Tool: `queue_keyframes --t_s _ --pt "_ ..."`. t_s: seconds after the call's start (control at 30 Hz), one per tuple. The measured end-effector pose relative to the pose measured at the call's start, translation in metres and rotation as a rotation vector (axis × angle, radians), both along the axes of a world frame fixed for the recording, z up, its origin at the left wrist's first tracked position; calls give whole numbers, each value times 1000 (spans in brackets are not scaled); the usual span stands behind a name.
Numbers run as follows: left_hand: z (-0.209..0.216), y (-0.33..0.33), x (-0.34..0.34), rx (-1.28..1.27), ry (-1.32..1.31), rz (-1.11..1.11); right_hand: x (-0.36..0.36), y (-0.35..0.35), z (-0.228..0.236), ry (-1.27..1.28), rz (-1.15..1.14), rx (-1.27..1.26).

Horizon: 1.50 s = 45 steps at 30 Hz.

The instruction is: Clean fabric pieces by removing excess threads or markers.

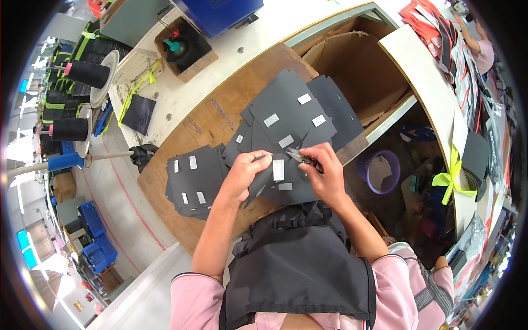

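Observation:
My left hand is closed in a pinch at the upper left edge of a dark fabric piece, just beside its white rectangular patch. A small pair of thread snips with dark handles sits in my right hand. Its blades point left toward my left fingertips, above the patch. Whether a thread runs between the fingers and blades is too fine to tell. Beyond both hands lies a spread stack of dark panels with white patches. Another stack of similar panels lies to the left.
A brown wooden board bears the panels. Past it stand a cardboard box with a green-topped item and a blue bin. Black thread cones are at left. An open carton and purple basket are at right.

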<state>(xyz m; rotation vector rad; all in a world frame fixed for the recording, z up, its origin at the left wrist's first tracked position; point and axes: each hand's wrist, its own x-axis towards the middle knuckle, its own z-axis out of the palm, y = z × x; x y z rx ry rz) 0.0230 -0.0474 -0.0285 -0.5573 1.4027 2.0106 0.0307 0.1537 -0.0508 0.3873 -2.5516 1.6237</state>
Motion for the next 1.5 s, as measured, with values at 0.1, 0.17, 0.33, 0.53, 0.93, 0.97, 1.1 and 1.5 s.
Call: queue_keyframes --t_s 0.1,0.17,0.33,0.53,0.93,0.97,1.1,1.5 --pt "2 -2 4 -33 89 -133 -22 12 23 -401 199 -71" --pt "-1 -13 5 -120 187 -298 -38 22 16 -377 323 117" --pt "1 -4 4 -998 623 -462 -37 28 5 -448 517 58" --pt "7 24 -8 -655 367 -732 -28 13 0 -874 371 -273" --pt "0 24 10 38 51 -209 4 28 14 21 108 183" --pt "1 25 10 37 51 -208 2 29 15 77 133 212" --pt "6 23 10 -24 120 -217 -3 25 11 240 176 249" --pt "19 29 1 -270 306 -24 3 19 2 -77 -293 -130"
